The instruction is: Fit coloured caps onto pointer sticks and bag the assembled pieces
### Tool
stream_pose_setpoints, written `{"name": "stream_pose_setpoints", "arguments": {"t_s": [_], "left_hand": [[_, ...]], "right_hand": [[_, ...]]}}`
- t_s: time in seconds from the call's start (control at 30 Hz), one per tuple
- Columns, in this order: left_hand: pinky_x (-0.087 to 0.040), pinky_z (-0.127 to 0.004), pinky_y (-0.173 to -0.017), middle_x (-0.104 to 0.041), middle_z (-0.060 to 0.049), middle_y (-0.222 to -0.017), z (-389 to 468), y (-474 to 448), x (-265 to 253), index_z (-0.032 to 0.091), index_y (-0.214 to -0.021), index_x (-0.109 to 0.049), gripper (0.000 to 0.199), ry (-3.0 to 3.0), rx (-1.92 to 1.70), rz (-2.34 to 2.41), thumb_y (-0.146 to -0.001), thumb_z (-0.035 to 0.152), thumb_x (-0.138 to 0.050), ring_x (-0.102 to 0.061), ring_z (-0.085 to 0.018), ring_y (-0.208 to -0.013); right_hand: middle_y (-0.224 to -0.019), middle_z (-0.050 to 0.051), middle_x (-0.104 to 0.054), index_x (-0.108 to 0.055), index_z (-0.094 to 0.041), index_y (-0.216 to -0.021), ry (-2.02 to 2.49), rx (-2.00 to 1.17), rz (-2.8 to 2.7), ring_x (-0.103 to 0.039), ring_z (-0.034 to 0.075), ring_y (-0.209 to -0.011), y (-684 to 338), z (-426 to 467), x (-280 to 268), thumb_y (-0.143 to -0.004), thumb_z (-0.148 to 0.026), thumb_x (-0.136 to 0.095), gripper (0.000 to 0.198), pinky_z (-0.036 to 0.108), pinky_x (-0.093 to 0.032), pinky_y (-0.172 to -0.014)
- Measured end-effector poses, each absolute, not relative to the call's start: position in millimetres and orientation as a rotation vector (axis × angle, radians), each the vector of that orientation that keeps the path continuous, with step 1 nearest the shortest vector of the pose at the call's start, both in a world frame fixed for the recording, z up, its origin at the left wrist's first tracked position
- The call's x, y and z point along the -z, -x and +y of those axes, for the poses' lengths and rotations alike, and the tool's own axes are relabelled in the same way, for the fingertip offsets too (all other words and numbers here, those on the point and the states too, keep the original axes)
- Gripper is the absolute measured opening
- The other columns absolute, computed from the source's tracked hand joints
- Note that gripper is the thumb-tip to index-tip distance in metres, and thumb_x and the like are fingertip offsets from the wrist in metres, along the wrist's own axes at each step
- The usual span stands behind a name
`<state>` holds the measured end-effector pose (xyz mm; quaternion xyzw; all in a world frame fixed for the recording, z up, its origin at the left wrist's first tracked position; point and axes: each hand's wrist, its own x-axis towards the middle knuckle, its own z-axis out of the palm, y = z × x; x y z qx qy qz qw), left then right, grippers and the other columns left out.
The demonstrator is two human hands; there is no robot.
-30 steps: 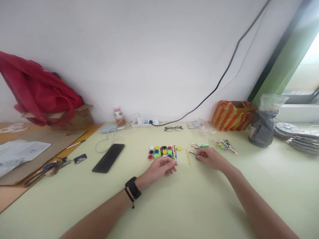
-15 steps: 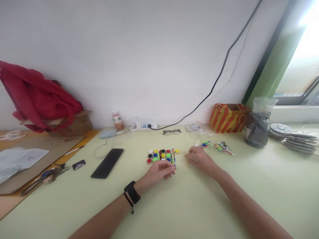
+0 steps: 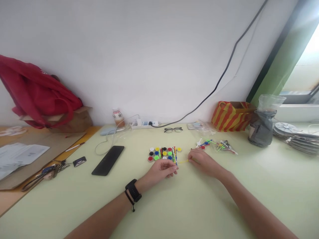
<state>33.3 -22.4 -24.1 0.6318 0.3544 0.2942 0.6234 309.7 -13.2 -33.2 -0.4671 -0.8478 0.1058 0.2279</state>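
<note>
Small round discs (image 3: 151, 153) in several colours lie in rows on the table, with thin coloured plastic sticks (image 3: 174, 153) standing between their columns. Curled at the near edge of these rows is my left hand (image 3: 161, 169), its thumb and forefinger drawn together. Whatever may be in that pinch is hidden, though stick ends lie close to the fingertips. To the right, my right hand (image 3: 200, 161) pinches one end of a thin yellow stick (image 3: 183, 161), which points left towards the rows. Beyond the right hand lie loose coloured sticks (image 3: 205, 142).
A clear bag of coloured pieces (image 3: 225, 147) lies right of the loose sticks. Eyeglasses (image 3: 173, 129) and a power strip (image 3: 144, 124) are by the wall. A black phone-like slab (image 3: 108, 160) lies left. A striped bag (image 3: 231, 116) and a dark bag (image 3: 261, 128) stand right.
The yellow stick has swung from pointing towards me to lying nearly level, pointing left from my right fingers. My left hand stays by the rows. The whole view has shifted slightly.
</note>
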Motion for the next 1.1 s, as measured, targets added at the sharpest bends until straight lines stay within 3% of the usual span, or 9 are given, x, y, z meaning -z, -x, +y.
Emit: {"name": "stream_pose_setpoints", "arguments": {"t_s": [0.17,0.43,0.8,1.1], "left_hand": [[-0.047,-0.026,-0.068,-0.072,-0.007,-0.085,-23,-34,23,0.015,-0.091,-0.075,0.038,-1.462,-0.668,0.804,-0.085,0.052,-0.078,-0.059,-0.013,-0.071],[-0.048,-0.026,-0.068,-0.073,-0.007,-0.085,-23,-35,25,0.015,-0.091,-0.076,0.039,-1.476,-0.671,0.812,-0.084,0.053,-0.077,-0.061,-0.014,-0.073],[-0.050,-0.029,-0.071,-0.073,-0.008,-0.085,-24,-36,23,0.016,-0.089,-0.077,0.042,-1.480,-0.681,0.805,-0.082,0.056,-0.078,-0.065,-0.017,-0.077],[-0.046,-0.026,-0.062,-0.068,-0.005,-0.075,-25,-38,25,0.015,-0.086,-0.074,0.043,-1.460,-0.761,0.854,-0.081,0.057,-0.078,-0.057,-0.013,-0.064]], "right_hand": [[-0.090,0.004,-0.069,-0.056,-0.024,-0.093,1.362,-0.305,-2.028,-0.064,0.021,-0.079,-311,-7,38,-0.098,-0.022,-0.046,0.011,0.033,-0.049,-0.071],[-0.091,0.007,-0.069,-0.059,-0.023,-0.095,1.313,-0.175,-1.860,-0.064,0.022,-0.078,-296,11,59,-0.101,-0.031,-0.043,0.018,0.035,-0.050,-0.072],[-0.097,0.010,-0.064,-0.058,-0.022,-0.099,1.298,-0.033,-1.999,-0.062,0.025,-0.088,-296,16,58,-0.105,-0.024,-0.038,0.021,0.039,-0.049,-0.083],[-0.097,0.011,-0.056,-0.058,-0.021,-0.100,1.320,0.107,-2.112,-0.055,0.027,-0.089,-287,13,42,-0.103,-0.014,-0.033,0.026,0.040,-0.045,-0.081]]}}
